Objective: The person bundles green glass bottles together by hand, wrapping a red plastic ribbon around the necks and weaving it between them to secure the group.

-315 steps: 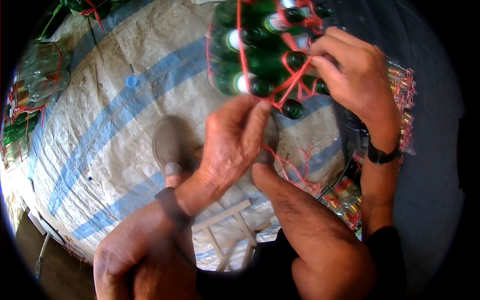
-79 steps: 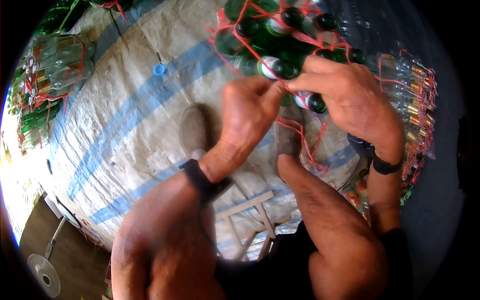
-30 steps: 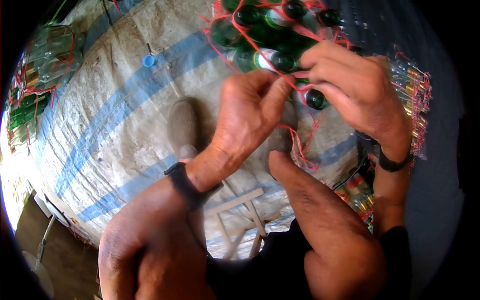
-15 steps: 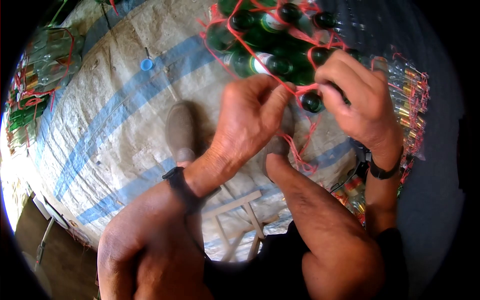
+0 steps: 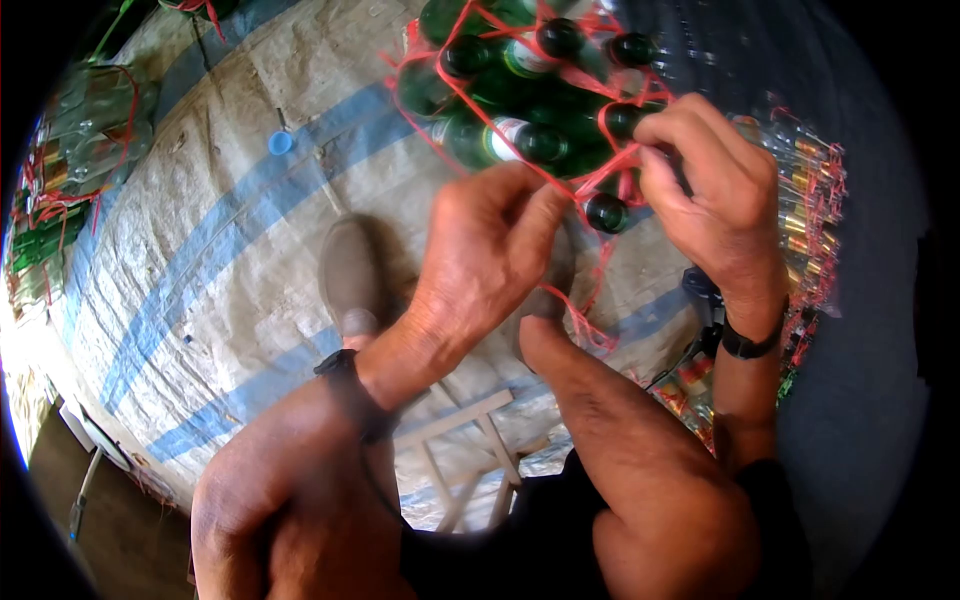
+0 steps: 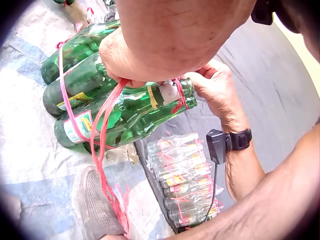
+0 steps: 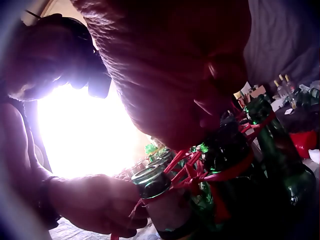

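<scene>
A bundle of green glass bottles point(image 5: 580, 112), lashed with red plastic twine point(image 5: 612, 163), lies at the upper middle of the head view. At its near corner my left hand point(image 5: 490, 235) pinches the twine between thumb and forefinger. My right hand point(image 5: 715, 185) grips another stretch of it, right beside a bottle neck, and the twine runs taut between both hands. In the left wrist view, loose strands point(image 6: 102, 130) hang from under the left hand, past a labelled bottle point(image 6: 135, 120). The right wrist view is dark; twine loops around a bottle neck point(image 7: 151, 181) there.
A creased white and blue tarp point(image 5: 230, 260) covers the floor, with a blue cap point(image 5: 280, 142) on it. Tied clear bottles point(image 5: 100, 125) stand at the left, and more bottles point(image 5: 815, 210) at the right. A shoe point(image 5: 352, 270) and a wooden frame point(image 5: 455, 420) are below.
At 2.6 seconds ago both hands were close together at a bottle neck. My right hand has since drawn away to the right, stretching the twine. The left has kept its pinch near the bundle's corner.
</scene>
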### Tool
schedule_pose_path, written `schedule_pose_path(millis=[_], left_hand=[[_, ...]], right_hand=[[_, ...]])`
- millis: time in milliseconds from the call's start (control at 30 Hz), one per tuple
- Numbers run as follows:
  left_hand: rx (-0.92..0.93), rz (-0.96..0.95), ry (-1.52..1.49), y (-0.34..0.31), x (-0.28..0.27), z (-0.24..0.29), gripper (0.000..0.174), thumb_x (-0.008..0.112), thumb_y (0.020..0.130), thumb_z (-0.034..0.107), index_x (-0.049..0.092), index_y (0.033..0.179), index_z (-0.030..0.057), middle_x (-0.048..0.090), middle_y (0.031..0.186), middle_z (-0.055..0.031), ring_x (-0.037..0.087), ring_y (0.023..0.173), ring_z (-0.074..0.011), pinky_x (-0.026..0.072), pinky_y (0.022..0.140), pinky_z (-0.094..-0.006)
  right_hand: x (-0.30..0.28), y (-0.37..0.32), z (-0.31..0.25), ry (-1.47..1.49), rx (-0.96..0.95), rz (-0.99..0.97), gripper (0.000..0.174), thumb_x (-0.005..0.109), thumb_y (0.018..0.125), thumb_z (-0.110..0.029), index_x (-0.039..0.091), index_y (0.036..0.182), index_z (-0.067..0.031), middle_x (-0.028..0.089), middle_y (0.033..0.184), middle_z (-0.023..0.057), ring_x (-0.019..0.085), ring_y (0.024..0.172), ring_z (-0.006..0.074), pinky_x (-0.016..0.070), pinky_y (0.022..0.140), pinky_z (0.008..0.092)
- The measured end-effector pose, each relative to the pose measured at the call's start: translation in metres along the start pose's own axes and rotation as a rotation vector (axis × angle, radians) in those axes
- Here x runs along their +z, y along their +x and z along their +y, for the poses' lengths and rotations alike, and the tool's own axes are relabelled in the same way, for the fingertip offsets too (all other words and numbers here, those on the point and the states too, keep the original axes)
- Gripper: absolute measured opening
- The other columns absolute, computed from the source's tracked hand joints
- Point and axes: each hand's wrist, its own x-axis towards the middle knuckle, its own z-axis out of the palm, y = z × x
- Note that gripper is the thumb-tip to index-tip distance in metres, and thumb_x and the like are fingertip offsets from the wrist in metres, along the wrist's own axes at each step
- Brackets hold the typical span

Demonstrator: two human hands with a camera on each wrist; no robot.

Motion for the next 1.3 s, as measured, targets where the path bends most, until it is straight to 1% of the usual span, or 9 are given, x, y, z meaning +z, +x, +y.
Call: schedule_pose_path(millis=[67, 133, 467, 567, 633, 867, 1100, 1167, 1300], left_hand=[[-0.004, -0.005, -0.001, 0.000, 0.001, -0.001, 0.018, 0.070, 0.108, 0.014, 0.080, 0.105, -0.0010, 0.075, 0.085, 0.0016, 0.057, 0.078, -0.0024, 0.0490, 0.067, -0.0242], [0.052, 0.034, -0.059, 0.001, 0.004, -0.003, 0.023, 0.071, 0.106, 0.013, 0.074, 0.107, -0.0090, 0.063, 0.071, -0.0070, 0.053, 0.068, -0.0096, 0.0469, 0.059, -0.0337], [0.053, 0.038, -0.076, -0.001, 0.006, 0.000, 0.022, 0.069, 0.108, 0.012, 0.074, 0.112, -0.0085, 0.066, 0.076, -0.0074, 0.056, 0.072, -0.0098, 0.0498, 0.064, -0.0325], [0.034, 0.025, -0.037, -0.002, 0.005, 0.002, 0.021, 0.069, 0.109, 0.012, 0.074, 0.112, -0.0082, 0.066, 0.077, -0.0068, 0.056, 0.073, -0.0096, 0.0502, 0.065, -0.0323], [0.013, 0.004, -0.032, -0.003, 0.004, 0.003, 0.018, 0.067, 0.111, 0.011, 0.079, 0.113, -0.0022, 0.073, 0.089, 0.0038, 0.056, 0.081, -0.0031, 0.0495, 0.071, -0.0236], [0.049, 0.048, -0.088, -0.003, 0.008, 0.002, 0.019, 0.067, 0.112, 0.012, 0.079, 0.111, -0.0024, 0.070, 0.087, 0.0046, 0.054, 0.081, -0.0029, 0.0481, 0.070, -0.0238], [0.039, 0.038, -0.057, -0.003, 0.008, 0.003, 0.020, 0.067, 0.112, 0.013, 0.079, 0.114, -0.0027, 0.071, 0.090, 0.0054, 0.054, 0.081, -0.0024, 0.0472, 0.070, -0.0227], [0.058, 0.048, -0.060, -0.004, 0.009, 0.002, 0.020, 0.067, 0.112, 0.013, 0.079, 0.114, -0.0029, 0.071, 0.091, 0.0056, 0.054, 0.081, -0.0023, 0.0471, 0.070, -0.0226], [0.046, 0.041, -0.056, -0.002, 0.010, -0.001, 0.020, 0.067, 0.112, 0.013, 0.078, 0.116, -0.0036, 0.073, 0.094, 0.0045, 0.056, 0.083, -0.0030, 0.0488, 0.072, -0.0228]], right_hand=[[0.001, 0.000, 0.001, 0.003, 0.016, 0.046, 0.020, 0.077, 0.082, 0.005, 0.069, 0.097, -0.0065, 0.070, 0.091, 0.0080, 0.071, 0.071, 0.0306, 0.0552, 0.059, 0.0396], [-0.001, -0.001, 0.004, -0.014, 0.004, 0.053, 0.021, 0.077, 0.082, 0.005, 0.069, 0.097, -0.0064, 0.071, 0.091, 0.0079, 0.072, 0.071, 0.0304, 0.0554, 0.059, 0.0394], [-0.001, 0.001, 0.017, 0.014, 0.003, 0.060, 0.020, 0.076, 0.083, 0.008, 0.071, 0.099, -0.0041, 0.071, 0.092, 0.0091, 0.072, 0.072, 0.0307, 0.0564, 0.061, 0.0389], [-0.001, 0.003, 0.021, 0.034, 0.008, 0.057, 0.017, 0.075, 0.086, 0.007, 0.071, 0.099, -0.0036, 0.071, 0.091, 0.0099, 0.072, 0.072, 0.0307, 0.0563, 0.062, 0.0385], [-0.001, 0.006, 0.023, 0.028, 0.011, 0.047, 0.016, 0.074, 0.087, 0.006, 0.071, 0.099, -0.0031, 0.072, 0.092, 0.0104, 0.072, 0.074, 0.0307, 0.0565, 0.063, 0.0381], [-0.002, 0.018, 0.030, 0.132, 0.070, -0.036, 0.012, 0.074, 0.090, 0.002, 0.073, 0.101, -0.0008, 0.075, 0.093, 0.0127, 0.074, 0.080, 0.0304, 0.0573, 0.069, 0.0365], [0.000, 0.028, 0.040, 0.230, 0.133, -0.111, 0.013, 0.075, 0.091, -0.002, 0.075, 0.105, -0.0013, 0.078, 0.096, 0.0139, 0.077, 0.082, 0.0283, 0.0584, 0.070, 0.0358], [0.004, 0.028, 0.043, 0.306, 0.109, -0.094, 0.012, 0.075, 0.092, 0.008, 0.075, 0.103, 0.0018, 0.072, 0.088, 0.0040, 0.061, 0.074, 0.0045, 0.0469, 0.064, 0.0225], [-0.007, 0.038, 0.039, 0.353, 0.206, -0.223, 0.008, 0.074, 0.096, 0.004, 0.075, 0.103, 0.0014, 0.073, 0.086, 0.0042, 0.063, 0.074, 0.0063, 0.0488, 0.066, 0.0232]])
